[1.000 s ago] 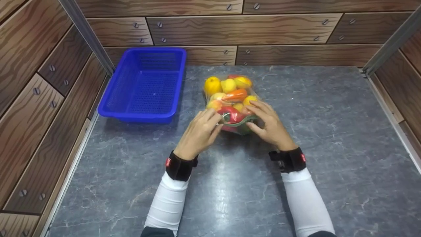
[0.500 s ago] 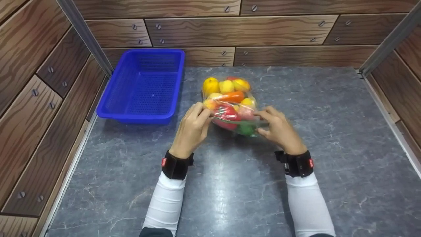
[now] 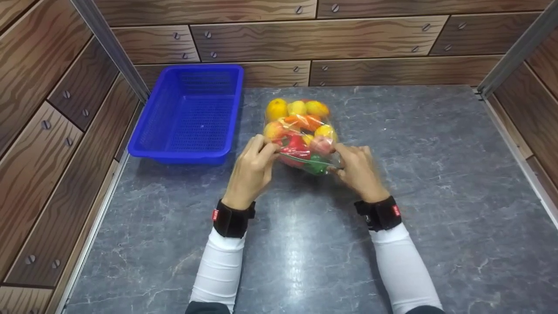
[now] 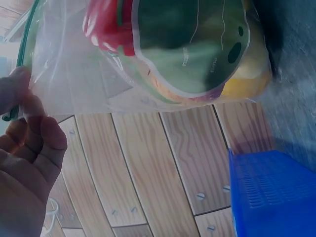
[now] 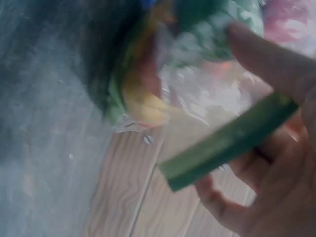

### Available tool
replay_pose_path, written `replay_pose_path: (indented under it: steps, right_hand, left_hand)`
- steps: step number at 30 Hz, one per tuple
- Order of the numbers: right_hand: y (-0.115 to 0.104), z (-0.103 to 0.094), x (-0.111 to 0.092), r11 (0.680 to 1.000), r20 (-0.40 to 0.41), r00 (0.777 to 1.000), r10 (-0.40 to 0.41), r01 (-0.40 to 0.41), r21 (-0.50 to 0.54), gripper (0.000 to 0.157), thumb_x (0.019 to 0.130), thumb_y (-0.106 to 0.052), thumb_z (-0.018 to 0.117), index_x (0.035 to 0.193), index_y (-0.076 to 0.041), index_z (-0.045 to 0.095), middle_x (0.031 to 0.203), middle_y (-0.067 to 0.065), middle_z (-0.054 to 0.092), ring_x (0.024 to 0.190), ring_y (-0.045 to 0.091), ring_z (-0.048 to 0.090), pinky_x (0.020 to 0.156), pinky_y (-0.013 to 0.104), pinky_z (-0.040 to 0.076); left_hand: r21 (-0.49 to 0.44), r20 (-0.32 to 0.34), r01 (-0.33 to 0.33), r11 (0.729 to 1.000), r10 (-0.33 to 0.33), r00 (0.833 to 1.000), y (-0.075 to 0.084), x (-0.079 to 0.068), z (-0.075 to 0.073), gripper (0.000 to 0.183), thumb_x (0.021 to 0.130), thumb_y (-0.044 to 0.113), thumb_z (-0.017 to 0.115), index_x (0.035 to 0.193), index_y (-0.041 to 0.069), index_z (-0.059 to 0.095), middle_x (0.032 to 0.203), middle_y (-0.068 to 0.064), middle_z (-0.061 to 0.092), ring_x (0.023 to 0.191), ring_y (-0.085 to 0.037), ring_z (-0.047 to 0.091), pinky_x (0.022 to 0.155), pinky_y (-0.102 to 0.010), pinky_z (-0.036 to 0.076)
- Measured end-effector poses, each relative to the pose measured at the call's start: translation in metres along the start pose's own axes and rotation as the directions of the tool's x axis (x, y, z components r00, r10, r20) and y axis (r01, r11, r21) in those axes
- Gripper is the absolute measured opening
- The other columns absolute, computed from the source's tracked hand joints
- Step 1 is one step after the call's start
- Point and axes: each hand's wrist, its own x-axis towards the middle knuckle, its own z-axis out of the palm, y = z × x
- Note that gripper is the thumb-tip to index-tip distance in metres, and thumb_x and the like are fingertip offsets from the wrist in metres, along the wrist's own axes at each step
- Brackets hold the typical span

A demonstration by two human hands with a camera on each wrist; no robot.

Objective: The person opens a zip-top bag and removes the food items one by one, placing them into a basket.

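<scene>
A clear zip-top bag (image 3: 301,138) full of fruits and vegetables lies on the table, its green zip edge (image 3: 305,160) towards me. Through the film show a red pepper (image 3: 294,146), an orange carrot (image 3: 303,122), yellow fruits and something green. My left hand (image 3: 250,172) pinches the left corner of the zip edge between thumb and fingers. At the right corner, my right hand (image 3: 361,172) has thumb and fingers about the green zip strip (image 5: 227,140). The left wrist view shows a printed green label (image 4: 192,44) on the bag; the right wrist view is blurred.
A blue perforated basket (image 3: 183,153) stands left of the bag, near the back corner. Wood-patterned panels (image 3: 261,39) wall the grey marbled table (image 3: 436,174) at the back and sides, with metal posts in the corners.
Both hands have drawn apart along the zip edge, which has gone from wavy to stretched straight. The right hand moved outward, then back in to the right corner.
</scene>
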Motion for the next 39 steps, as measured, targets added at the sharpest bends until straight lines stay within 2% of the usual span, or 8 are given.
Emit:
replay_pose_path:
  steps: [6, 11, 15, 20, 24, 28, 31, 39]
  right_hand:
    - [0.008, 0.017, 0.001, 1.000, -0.218, 0.976, -0.011, 0.010, -0.007, 0.034, 0.069, 0.011, 0.077, 0.100, -0.001, 0.071, 0.089, 0.017, 0.074, 0.081, 0.039, 0.070, 0.075, 0.051, 0.042]
    - [0.008, 0.005, 0.001, 0.997, -0.233, 0.972, -0.012, 0.028, 0.067, 0.030, 0.066, 0.015, 0.069, 0.092, -0.001, 0.074, 0.073, 0.012, 0.065, 0.068, 0.033, 0.063, 0.074, 0.051, 0.043]
    - [0.007, -0.010, 0.000, 0.996, -0.220, 0.975, 0.000, 0.019, 0.086, 0.031, 0.065, 0.016, 0.069, 0.090, -0.001, 0.077, 0.067, 0.009, 0.055, 0.060, 0.026, 0.051, 0.069, 0.049, 0.042]
    - [0.004, -0.025, -0.002, 0.997, -0.151, 0.988, 0.025, -0.014, 0.071, 0.028, 0.067, 0.015, 0.074, 0.089, 0.000, 0.078, 0.067, 0.009, 0.055, 0.061, 0.025, 0.051, 0.066, 0.048, 0.041]
    - [-0.004, -0.033, -0.002, 0.998, -0.006, 0.999, 0.032, -0.032, 0.050, 0.028, 0.068, 0.015, 0.077, 0.092, 0.001, 0.077, 0.074, 0.012, 0.065, 0.064, 0.030, 0.060, 0.069, 0.049, 0.049]
    - [-0.012, -0.042, -0.005, 0.997, 0.158, 0.986, 0.048, -0.056, 0.046, 0.029, 0.070, 0.013, 0.078, 0.096, 0.001, 0.076, 0.077, 0.012, 0.068, 0.066, 0.029, 0.063, 0.066, 0.048, 0.054]
    - [-0.018, -0.047, -0.005, 0.995, 0.237, 0.969, 0.070, -0.083, 0.049, 0.024, 0.071, 0.010, 0.080, 0.092, -0.001, 0.075, 0.074, 0.009, 0.066, 0.065, 0.026, 0.061, 0.062, 0.045, 0.053]
    - [-0.022, -0.047, -0.003, 0.994, 0.201, 0.975, 0.089, -0.101, 0.050, 0.011, 0.074, 0.005, 0.076, 0.081, -0.003, 0.074, 0.070, 0.007, 0.065, 0.062, 0.023, 0.057, 0.059, 0.041, 0.049]
  left_hand:
    - [-0.061, 0.052, 0.003, 0.998, 0.000, 0.999, 0.001, -0.001, -0.001, 0.005, 0.094, 0.002, 0.070, 0.098, 0.001, 0.067, 0.092, -0.008, 0.055, 0.085, -0.023, 0.058, 0.077, -0.029, 0.053]
    - [-0.106, 0.057, 0.054, 0.993, -0.049, 0.997, -0.002, 0.000, -0.003, 0.011, 0.092, 0.004, 0.072, 0.101, -0.001, 0.069, 0.092, -0.011, 0.056, 0.081, -0.023, 0.060, 0.074, -0.028, 0.056]
    - [-0.115, 0.064, 0.093, 0.989, -0.086, 0.994, -0.001, 0.002, -0.008, 0.017, 0.089, -0.005, 0.073, 0.105, -0.001, 0.069, 0.095, -0.013, 0.058, 0.087, -0.025, 0.064, 0.078, -0.029, 0.058]
    - [-0.129, 0.046, 0.119, 0.985, -0.114, 0.992, 0.001, 0.002, -0.011, 0.026, 0.086, -0.014, 0.071, 0.109, -0.001, 0.067, 0.099, -0.014, 0.062, 0.093, -0.026, 0.066, 0.088, -0.029, 0.059]
    - [-0.137, 0.020, 0.115, 0.984, -0.113, 0.993, 0.001, 0.000, -0.011, 0.024, 0.087, -0.008, 0.071, 0.111, -0.003, 0.066, 0.099, -0.014, 0.064, 0.091, -0.026, 0.066, 0.087, -0.029, 0.059]
    - [-0.146, 0.031, 0.095, 0.985, -0.092, 0.995, 0.000, 0.000, -0.008, 0.020, 0.091, -0.002, 0.069, 0.111, -0.003, 0.066, 0.098, -0.014, 0.063, 0.090, -0.026, 0.065, 0.085, -0.030, 0.059]
    - [-0.157, 0.053, 0.095, 0.983, -0.088, 0.995, -0.001, 0.000, -0.005, 0.017, 0.093, 0.002, 0.067, 0.109, -0.003, 0.065, 0.098, -0.014, 0.061, 0.090, -0.026, 0.064, 0.085, -0.031, 0.058]
    - [-0.083, 0.108, 0.183, 0.980, -0.174, 0.979, -0.001, -0.002, -0.004, 0.011, 0.096, 0.002, 0.064, 0.103, -0.004, 0.057, 0.094, -0.015, 0.061, 0.091, -0.032, 0.061, 0.083, -0.041, 0.054]
